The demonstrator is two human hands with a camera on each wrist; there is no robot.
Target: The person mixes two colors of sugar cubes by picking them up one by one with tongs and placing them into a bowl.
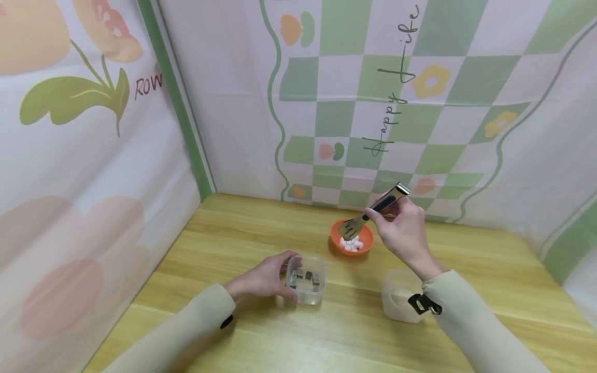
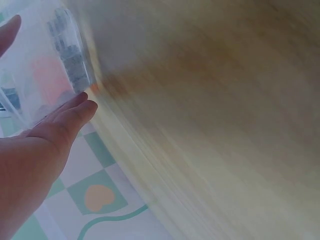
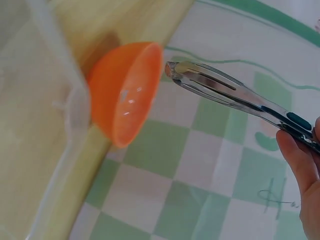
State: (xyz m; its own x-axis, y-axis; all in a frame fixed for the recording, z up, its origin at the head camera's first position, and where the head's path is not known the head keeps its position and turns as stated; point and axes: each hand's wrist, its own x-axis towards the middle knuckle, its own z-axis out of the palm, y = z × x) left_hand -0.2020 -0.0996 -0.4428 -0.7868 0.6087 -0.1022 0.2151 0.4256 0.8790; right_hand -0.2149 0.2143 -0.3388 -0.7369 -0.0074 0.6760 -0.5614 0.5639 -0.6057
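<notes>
Tongs of silver metal (image 1: 383, 203), pinched in the right hand (image 1: 404, 228) above the round orange bowl (image 1: 367, 239) of small white pieces (image 1: 351, 245), call for light, even pressure while the left hand (image 1: 267, 277), spread around the clear square plastic container (image 1: 309, 298) of dark cubes (image 1: 309, 275), steadies it.

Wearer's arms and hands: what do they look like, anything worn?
Left hand and right hand are ungloved. Left sleeve and right sleeve are long, plain, pale beige. A black, irregular fitting sits on the right cuff; a small dark piece shows by the left.
</notes>
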